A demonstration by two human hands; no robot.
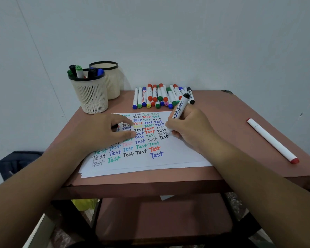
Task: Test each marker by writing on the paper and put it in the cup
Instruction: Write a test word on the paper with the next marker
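You have only one view, a wide-angle camera on your head, and it looks forward and down from above the near edge of the counter point(240, 111), so no second view shares the scene with it. It sits close: your two forearms enter from the bottom corners and reach toward the middle, where the left hand point(104, 129) and the right hand point(190, 127) lie over the paper point(177, 156). The far wall point(168, 33) fills the upper half of the picture, the wide lens bends the lines near the edges, and below the counter's front edge you also see a lower shelf point(161, 217).
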